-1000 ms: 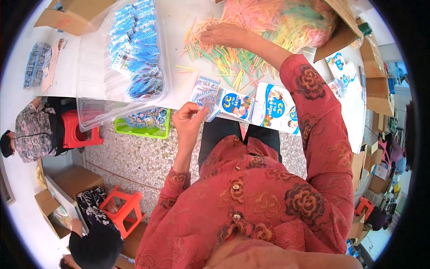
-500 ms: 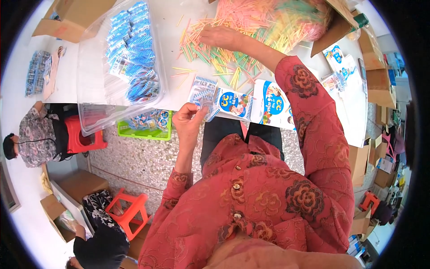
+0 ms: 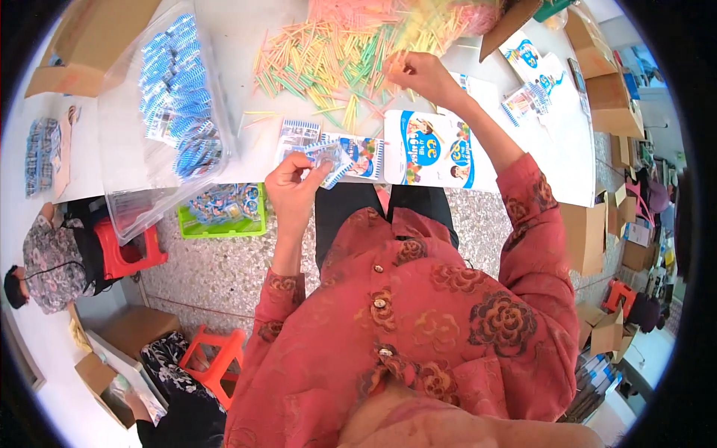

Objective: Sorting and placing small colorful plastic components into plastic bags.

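Note:
A small clear packet (image 3: 334, 163) with blue-striped ends is pinched between thumb and fingers of my left hand (image 3: 291, 183), at the table's front edge. Flat packets of the same kind (image 3: 366, 155) lie beneath and beside it. Over the right part of a loose heap of thin pink, yellow and green sticks (image 3: 321, 63), my right hand (image 3: 426, 78) has its fingers curled together. What they hold, if anything, is too small to make out. Right of the packets lie white printed sheets or pouches (image 3: 426, 149) with blue circles and cartoon figures.
On the left stands a clear plastic bin (image 3: 224, 134) with many blue-striped packets (image 3: 179, 82). A green basket (image 3: 224, 226) of packets sits below the table edge. Cardboard boxes (image 3: 97, 37) flank the table. Two other people (image 3: 56, 243) are at the left, near red stools (image 3: 213, 362).
My right hand has moved from the heap's left part to its right side, fingers now curled. My left hand has raised and tilted the packet. The whole view has shifted a little.

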### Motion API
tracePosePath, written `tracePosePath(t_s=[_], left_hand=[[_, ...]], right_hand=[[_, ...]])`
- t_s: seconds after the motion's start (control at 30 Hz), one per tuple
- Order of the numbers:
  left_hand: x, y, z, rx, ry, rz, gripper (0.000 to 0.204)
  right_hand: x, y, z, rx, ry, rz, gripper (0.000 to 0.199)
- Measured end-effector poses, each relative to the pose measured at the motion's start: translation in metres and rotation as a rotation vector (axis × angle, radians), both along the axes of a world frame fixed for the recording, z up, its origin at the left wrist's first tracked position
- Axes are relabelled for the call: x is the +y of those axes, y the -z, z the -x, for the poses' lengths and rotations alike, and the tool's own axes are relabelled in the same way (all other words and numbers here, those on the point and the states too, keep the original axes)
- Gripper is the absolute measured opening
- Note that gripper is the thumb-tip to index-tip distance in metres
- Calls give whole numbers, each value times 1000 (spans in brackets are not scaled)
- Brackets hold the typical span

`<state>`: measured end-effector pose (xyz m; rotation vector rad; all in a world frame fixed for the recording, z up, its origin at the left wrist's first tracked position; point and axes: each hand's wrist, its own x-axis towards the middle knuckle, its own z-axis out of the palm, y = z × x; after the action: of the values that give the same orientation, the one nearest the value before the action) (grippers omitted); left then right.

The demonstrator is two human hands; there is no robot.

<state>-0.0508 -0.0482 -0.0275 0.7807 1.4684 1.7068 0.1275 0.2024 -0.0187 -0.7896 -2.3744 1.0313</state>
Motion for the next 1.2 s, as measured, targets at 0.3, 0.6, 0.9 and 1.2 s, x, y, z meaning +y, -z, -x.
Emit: tracePosePath(t_s=[0.3,0.6,0.9,1.2], left_hand=[[19,-6,-20,126,123,-209,16],[33,-9,-32,232,186,-112,13],[47,-27,-44,242,298,-141,10],[49,-25,-47,275,299,-138,10]], right_hand=[[-28,9,-24,23,44,13,10],[-67,-112,-34,326,-191,688,16],[-65,-115,-37,138,-262,635,18],[-69,-131,-38,170,-322,436,18]])
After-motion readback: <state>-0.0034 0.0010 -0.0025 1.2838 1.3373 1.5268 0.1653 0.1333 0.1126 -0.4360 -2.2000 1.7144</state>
